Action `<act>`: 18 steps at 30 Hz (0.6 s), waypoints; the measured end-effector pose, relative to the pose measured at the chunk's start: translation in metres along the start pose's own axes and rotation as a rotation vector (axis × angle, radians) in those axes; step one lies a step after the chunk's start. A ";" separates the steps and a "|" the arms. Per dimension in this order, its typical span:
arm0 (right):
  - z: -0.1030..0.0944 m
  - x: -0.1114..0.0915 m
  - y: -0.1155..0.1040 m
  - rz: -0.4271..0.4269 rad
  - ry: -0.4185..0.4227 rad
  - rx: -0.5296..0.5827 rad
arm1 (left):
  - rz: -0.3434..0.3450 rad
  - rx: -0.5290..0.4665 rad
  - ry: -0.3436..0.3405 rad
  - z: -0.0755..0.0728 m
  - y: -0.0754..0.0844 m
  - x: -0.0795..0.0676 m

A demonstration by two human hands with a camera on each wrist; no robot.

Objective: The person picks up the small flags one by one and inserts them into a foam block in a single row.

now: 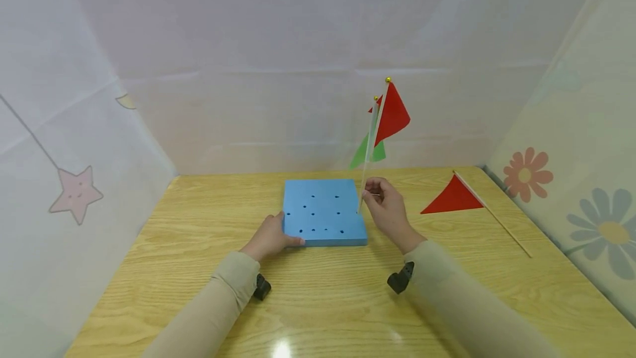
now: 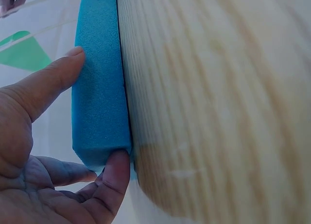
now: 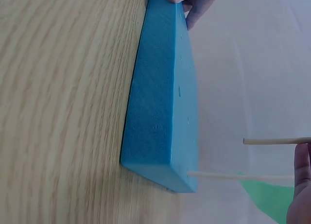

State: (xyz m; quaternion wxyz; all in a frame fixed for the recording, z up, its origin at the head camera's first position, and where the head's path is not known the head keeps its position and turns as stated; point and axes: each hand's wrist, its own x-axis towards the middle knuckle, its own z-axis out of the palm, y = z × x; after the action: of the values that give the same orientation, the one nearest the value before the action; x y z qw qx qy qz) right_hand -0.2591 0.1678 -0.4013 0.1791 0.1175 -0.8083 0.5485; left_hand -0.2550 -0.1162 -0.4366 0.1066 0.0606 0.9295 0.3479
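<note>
A blue foam block with several small holes in its top lies on the table. My left hand grips its near left corner, thumb on the front face and fingers round the side. Beyond the block's right edge, my right hand pinches the thin wooden stick of a red flag, held upright. In the right wrist view that stick's lower end is free, apart from the block. A second stick stands in the block near its right edge; a green flag shows beside it.
Another red flag on a stick lies flat on the wooden table at the right. Pale printed cloth hangs behind and on both sides.
</note>
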 end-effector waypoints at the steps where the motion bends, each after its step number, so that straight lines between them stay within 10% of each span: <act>1: 0.002 0.001 0.000 -0.007 -0.001 -0.001 | 0.000 0.000 0.001 0.000 0.000 0.000; 18: 0.027 0.014 0.013 -0.004 -0.031 -0.043 | -0.003 -0.027 0.001 0.000 0.000 0.000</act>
State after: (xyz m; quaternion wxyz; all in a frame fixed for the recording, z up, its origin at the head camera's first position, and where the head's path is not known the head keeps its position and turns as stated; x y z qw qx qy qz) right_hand -0.2815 0.1471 -0.4152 0.1701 0.1239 -0.8224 0.5285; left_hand -0.2549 -0.1162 -0.4364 0.1073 0.0577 0.9248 0.3604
